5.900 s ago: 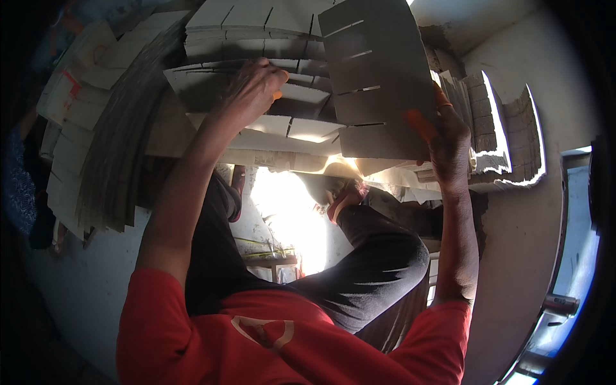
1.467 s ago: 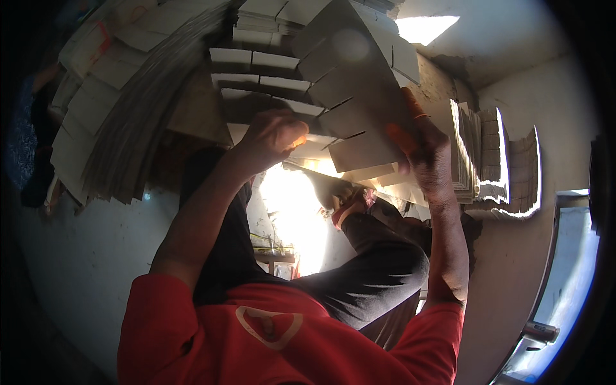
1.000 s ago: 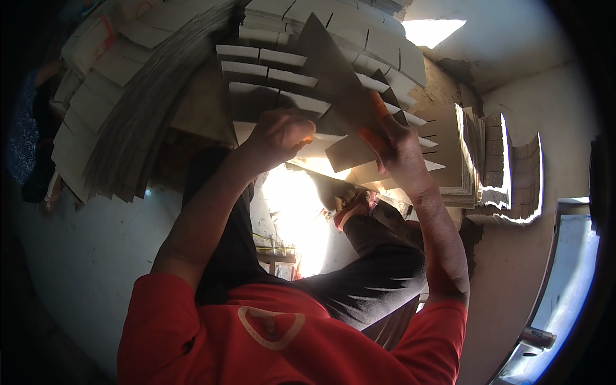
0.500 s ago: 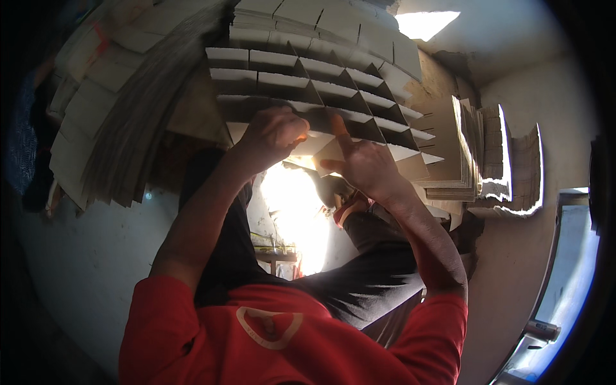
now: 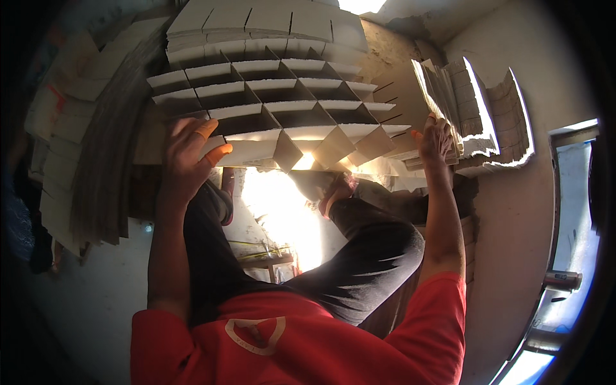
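Note:
A grid of interlocked cardboard dividers (image 5: 256, 96) lies in front of me, its cells open upward. Several strip ends (image 5: 333, 146) hang from its near side. At its near left corner is my left hand (image 5: 189, 151), open, orange covers on thumb and index finger, those two apart. My right hand (image 5: 436, 142) is to the right of the grid, against the near end of a stack of cardboard sheets (image 5: 443, 96). Its thumb, also in orange, stands apart from the fingers; the fingertips partly blend into the stack, and I see no sheet held.
Behind the grid lies a pile of slotted cardboard strips (image 5: 269, 19). A tall stack of cardboard (image 5: 109, 141) fans out at the left. More bundles (image 5: 507, 115) lean by the right wall. Bright sunlight (image 5: 289, 212) falls on the floor between my legs.
Both hands have left the grid's near middle: the left went to its near left corner, the right moved out to the stack on the right. The view has shifted a little.

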`<state>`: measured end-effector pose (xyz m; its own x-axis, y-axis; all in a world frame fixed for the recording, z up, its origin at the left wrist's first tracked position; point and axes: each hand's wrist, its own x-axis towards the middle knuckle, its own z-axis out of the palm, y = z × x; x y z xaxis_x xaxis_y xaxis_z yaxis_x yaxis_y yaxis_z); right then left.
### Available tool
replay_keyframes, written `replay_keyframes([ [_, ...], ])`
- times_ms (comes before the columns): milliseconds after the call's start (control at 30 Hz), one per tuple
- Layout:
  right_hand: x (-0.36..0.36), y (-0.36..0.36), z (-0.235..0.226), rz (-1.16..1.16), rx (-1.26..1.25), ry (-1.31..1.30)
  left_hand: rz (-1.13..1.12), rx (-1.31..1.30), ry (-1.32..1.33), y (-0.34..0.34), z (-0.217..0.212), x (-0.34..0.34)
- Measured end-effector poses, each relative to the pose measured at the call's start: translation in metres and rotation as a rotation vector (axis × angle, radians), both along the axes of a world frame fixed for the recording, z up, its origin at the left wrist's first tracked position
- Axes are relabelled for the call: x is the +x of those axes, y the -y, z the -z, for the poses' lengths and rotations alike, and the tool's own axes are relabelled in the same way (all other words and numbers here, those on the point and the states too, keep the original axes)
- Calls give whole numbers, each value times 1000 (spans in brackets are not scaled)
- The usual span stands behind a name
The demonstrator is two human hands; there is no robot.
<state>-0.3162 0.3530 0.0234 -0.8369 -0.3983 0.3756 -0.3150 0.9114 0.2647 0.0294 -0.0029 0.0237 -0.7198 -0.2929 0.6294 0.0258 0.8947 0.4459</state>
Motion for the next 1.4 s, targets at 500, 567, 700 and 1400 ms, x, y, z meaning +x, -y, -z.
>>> replay_keyframes([
  [500,16,15,-61,-300,-919,-179,-97,28,-8,9,15,6],
  [567,69,69,-102,-454,-1124,-117,-103,99,15,14,20,12],
  [700,146,116,-150,-688,-1074,357,-37,298,16,18,32,9],
  [1400,213,213,-117,-897,-761,800,16,344,-62,21,36,9],
])
